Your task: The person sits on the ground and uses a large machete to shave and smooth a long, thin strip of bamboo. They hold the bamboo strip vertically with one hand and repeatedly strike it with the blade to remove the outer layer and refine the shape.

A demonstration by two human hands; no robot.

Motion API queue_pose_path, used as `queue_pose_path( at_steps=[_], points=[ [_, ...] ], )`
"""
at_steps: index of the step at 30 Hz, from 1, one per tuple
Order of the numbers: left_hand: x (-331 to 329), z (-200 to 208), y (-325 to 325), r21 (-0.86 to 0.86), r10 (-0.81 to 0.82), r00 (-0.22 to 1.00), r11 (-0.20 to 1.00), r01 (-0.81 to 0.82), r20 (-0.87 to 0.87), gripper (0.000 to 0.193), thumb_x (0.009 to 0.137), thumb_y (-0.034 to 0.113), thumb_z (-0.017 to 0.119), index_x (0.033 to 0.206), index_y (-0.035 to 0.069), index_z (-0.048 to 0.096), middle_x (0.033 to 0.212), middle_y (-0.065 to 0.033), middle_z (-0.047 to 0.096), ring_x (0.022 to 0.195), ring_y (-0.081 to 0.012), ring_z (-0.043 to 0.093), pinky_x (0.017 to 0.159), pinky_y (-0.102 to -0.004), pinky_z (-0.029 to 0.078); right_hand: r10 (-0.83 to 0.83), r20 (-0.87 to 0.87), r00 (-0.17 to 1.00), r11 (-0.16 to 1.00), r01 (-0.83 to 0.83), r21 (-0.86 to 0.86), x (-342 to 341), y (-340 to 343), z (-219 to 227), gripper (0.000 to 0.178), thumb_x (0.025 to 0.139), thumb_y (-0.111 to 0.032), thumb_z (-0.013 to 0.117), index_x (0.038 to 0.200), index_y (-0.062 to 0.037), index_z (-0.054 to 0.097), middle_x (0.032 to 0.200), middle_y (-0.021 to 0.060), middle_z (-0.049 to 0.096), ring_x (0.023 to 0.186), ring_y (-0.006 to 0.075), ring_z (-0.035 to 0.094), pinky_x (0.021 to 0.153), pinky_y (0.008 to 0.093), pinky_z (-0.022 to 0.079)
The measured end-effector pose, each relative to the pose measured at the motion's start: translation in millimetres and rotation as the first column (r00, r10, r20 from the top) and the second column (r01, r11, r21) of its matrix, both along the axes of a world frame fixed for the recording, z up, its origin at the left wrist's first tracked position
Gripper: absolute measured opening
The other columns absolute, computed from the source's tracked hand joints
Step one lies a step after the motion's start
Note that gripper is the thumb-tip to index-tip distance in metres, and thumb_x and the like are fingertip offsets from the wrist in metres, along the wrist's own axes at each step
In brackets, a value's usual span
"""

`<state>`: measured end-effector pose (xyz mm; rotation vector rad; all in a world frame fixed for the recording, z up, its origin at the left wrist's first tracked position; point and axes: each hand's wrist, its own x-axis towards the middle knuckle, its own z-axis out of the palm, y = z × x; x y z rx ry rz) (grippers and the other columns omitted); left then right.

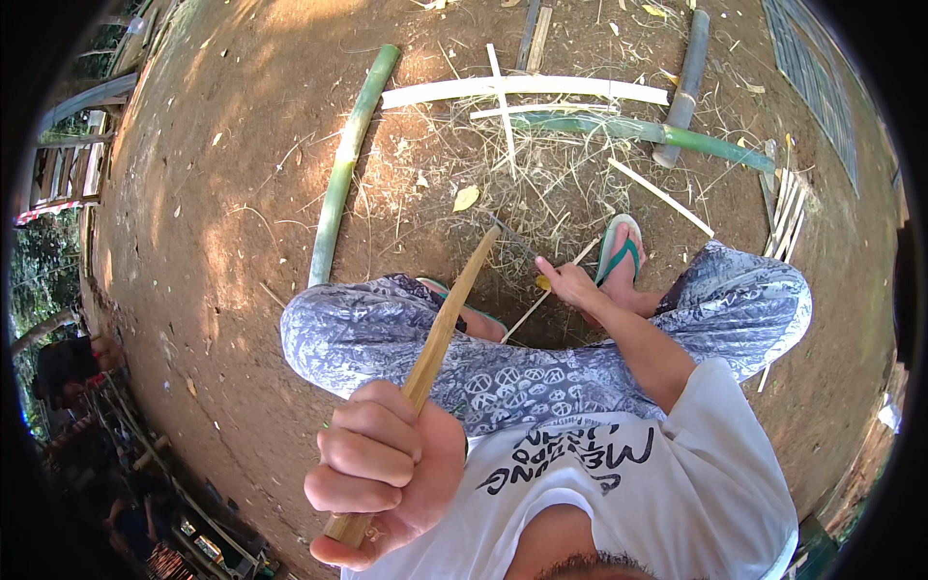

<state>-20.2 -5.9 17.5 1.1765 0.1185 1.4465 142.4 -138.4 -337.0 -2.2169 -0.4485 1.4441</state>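
Observation:
In my left hand [391, 464], raised close to the camera, the fingers wrap round a long strip of split bamboo [447, 329]. The strip slants up and away to the right, narrowing to a tip. My right hand [572, 283] is low between my knees, closed round the handle of a knife [520, 244]. Its thin dark blade points up and left, and in the picture its end lies close to the strip's tip. Whether blade and strip touch, I cannot tell. A bit of yellow shows below the right thumb; most of the handle is hidden.
A green bamboo pole [353, 159] lies at the left. Ahead are a pale split bamboo length [527, 87], a green bamboo piece [710, 145] and a grey-brown pole [688, 77]. Shavings [541, 179] litter the brown soil near my sandalled foot [621, 253]. Several thin strips [785, 217] lie right.

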Motion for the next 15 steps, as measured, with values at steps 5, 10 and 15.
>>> queue_pose_path(
  at_steps=[5, 10, 15],
  points=[
    [7, 2, 10, -0.1, 0.165, 0.985, 0.982, -0.16, 0.045, 0.053, 0.099, 0.053, 0.046, 0.063, 0.016, 0.035, 0.053, 0.0024, 0.033, 0.045, -0.0088, 0.028, 0.051, -0.028, 0.022, 0.019, -0.152, 0.988, 0.943, 0.033, 0.333, -28, 19, 45, 0.084, 0.093, -0.073, 0.044, 0.063, 0.0029, 0.064, 0.052, 0.013, 0.056, 0.052, 0.0231, 0.061, 0.057, 0.0393, 0.05],
    [15, 9, 25, -0.125, 0.231, 0.973, 0.966, -0.227, 0.02, 0.056, 0.099, 0.056, 0.047, 0.061, 0.016, 0.034, 0.053, 0.0027, 0.033, 0.044, -0.0079, 0.026, 0.049, -0.0261, 0.019, -0.051, 0.017, 0.999, 0.995, 0.049, 0.089, -15, 4, 14, 0.083, 0.094, -0.073, 0.042, 0.06, 0.0004, 0.06, 0.047, 0.0067, 0.051, 0.043, 0.0178, 0.055, 0.044, 0.0353, 0.042],
    [30, 14, 51, -0.12, 0.217, 0.972, 0.967, -0.226, -0.088, 0.062, 0.1, 0.065, 0.038, 0.064, 0.016, 0.041, 0.056, 0.0028, 0.036, 0.045, -0.0076, 0.029, 0.043, -0.0235, 0.022, 0.022, 0.015, 1.0, 0.989, -0.024, 0.144, -8, 32, 58, 0.072, 0.088, -0.067, 0.06, 0.072, 0.003, 0.071, 0.054, 0.0082, 0.054, 0.053, 0.0181, 0.057, 0.054, 0.0356, 0.043]
  ],
)
